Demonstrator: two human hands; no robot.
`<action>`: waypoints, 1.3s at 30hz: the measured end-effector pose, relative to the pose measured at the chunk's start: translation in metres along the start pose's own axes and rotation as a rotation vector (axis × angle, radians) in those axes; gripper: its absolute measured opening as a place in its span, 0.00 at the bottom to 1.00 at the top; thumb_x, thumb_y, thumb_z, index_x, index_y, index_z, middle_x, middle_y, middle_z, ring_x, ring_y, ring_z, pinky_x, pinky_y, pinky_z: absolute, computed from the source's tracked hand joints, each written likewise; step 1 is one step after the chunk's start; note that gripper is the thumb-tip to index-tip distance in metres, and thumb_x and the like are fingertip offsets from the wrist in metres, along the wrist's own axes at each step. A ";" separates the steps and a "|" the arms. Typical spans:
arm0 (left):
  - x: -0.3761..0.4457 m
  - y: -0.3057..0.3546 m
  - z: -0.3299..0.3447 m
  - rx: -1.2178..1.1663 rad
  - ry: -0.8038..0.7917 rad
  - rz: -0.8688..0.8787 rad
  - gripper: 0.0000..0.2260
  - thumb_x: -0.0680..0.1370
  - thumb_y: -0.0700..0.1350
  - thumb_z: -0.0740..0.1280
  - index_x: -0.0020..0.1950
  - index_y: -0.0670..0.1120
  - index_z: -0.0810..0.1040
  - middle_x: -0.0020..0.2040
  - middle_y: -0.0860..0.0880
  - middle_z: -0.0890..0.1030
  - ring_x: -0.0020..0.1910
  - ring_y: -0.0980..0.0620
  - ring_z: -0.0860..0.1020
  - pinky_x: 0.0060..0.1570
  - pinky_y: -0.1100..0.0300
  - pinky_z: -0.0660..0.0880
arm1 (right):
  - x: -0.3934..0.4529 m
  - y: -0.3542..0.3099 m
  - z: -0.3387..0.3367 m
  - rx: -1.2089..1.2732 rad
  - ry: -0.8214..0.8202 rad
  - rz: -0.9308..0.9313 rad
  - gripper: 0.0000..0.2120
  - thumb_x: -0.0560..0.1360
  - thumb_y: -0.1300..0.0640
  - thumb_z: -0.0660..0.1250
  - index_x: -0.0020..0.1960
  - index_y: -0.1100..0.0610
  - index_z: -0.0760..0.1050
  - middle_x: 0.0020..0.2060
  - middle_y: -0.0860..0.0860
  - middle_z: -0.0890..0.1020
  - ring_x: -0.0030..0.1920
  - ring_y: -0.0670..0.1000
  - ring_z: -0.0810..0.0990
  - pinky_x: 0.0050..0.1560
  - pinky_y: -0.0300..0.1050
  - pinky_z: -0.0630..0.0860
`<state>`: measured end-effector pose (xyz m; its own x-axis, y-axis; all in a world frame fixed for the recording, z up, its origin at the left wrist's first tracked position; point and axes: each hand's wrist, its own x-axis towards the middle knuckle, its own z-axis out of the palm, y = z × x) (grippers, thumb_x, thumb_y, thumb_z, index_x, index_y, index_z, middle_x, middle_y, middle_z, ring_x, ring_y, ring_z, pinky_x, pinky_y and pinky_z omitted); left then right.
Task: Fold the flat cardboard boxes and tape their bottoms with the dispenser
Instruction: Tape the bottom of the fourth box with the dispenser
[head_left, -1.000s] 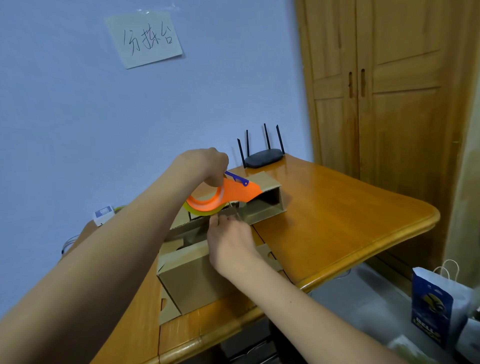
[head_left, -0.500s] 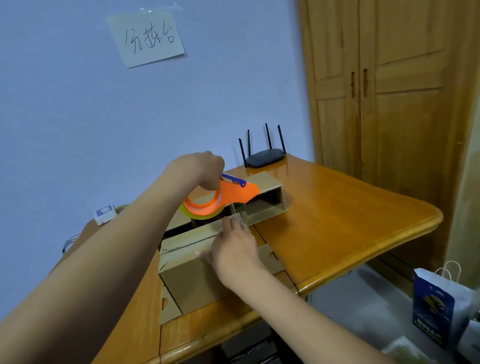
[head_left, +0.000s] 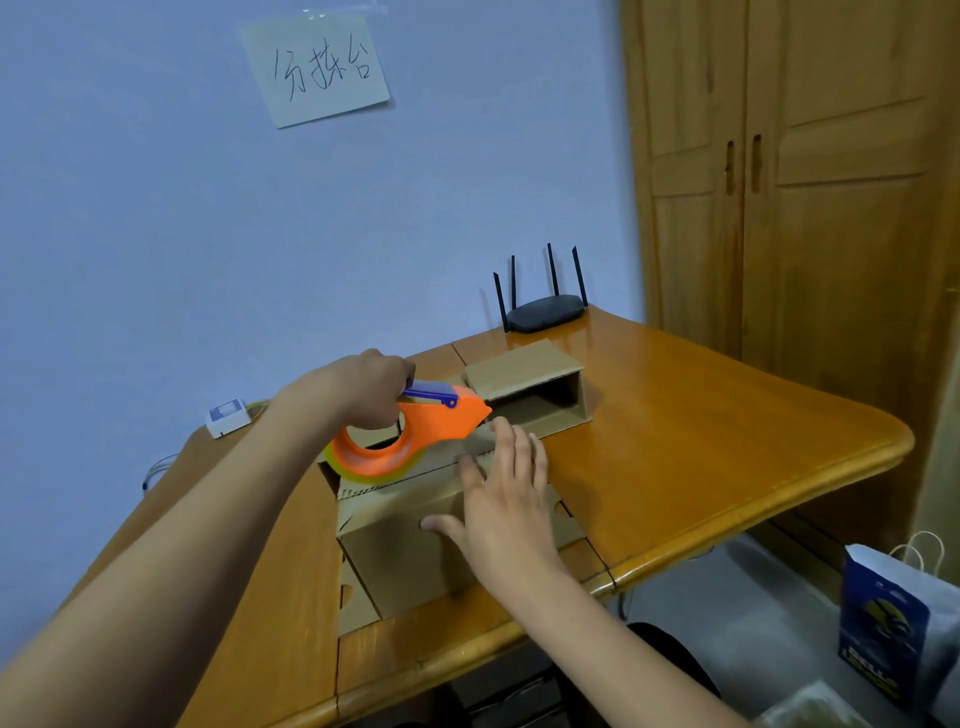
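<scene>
A folded brown cardboard box stands near the front edge of the wooden table. My right hand lies flat on its top with the fingers spread, pressing the flaps down. My left hand grips the blue handle of an orange tape dispenser, whose nose rests on the box's far edge by my right fingertips. A yellowish tape roll sits in the dispenser. Behind it a second cardboard box lies on its side, open toward me.
A black router with several antennas stands at the table's back edge. A small white device with cables lies at the back left. A wooden wardrobe fills the right. A blue and white paper bag stands on the floor.
My right hand has slid from the front of the box up onto its top and flattened there. The dispenser has shifted right and lower, toward the box's far edge.
</scene>
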<state>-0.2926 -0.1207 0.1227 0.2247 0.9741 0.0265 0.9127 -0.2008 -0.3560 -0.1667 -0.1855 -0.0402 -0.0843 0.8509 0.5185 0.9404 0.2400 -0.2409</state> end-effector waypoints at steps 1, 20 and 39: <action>-0.001 0.000 0.002 -0.007 -0.001 0.000 0.13 0.74 0.35 0.60 0.55 0.48 0.71 0.41 0.49 0.72 0.42 0.47 0.74 0.34 0.59 0.66 | 0.000 0.001 -0.001 0.009 0.010 -0.016 0.37 0.69 0.27 0.63 0.61 0.56 0.80 0.73 0.67 0.66 0.76 0.66 0.61 0.75 0.63 0.50; -0.008 0.002 0.015 -0.034 -0.010 0.010 0.14 0.75 0.35 0.62 0.59 0.46 0.73 0.38 0.52 0.70 0.41 0.49 0.73 0.36 0.59 0.68 | -0.001 0.010 0.006 0.101 0.017 -0.040 0.47 0.68 0.26 0.63 0.67 0.66 0.70 0.63 0.59 0.79 0.69 0.58 0.74 0.75 0.52 0.61; -0.005 0.004 0.016 -0.021 -0.044 -0.017 0.15 0.75 0.36 0.62 0.61 0.45 0.73 0.41 0.49 0.74 0.41 0.49 0.74 0.33 0.60 0.68 | 0.016 0.019 -0.010 -0.034 -0.163 -0.124 0.52 0.70 0.21 0.51 0.78 0.60 0.60 0.77 0.57 0.63 0.79 0.55 0.56 0.78 0.49 0.44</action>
<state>-0.2957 -0.1244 0.1064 0.1944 0.9809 -0.0085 0.9232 -0.1859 -0.3365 -0.1469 -0.1727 -0.0282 -0.2497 0.8810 0.4018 0.9298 0.3340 -0.1545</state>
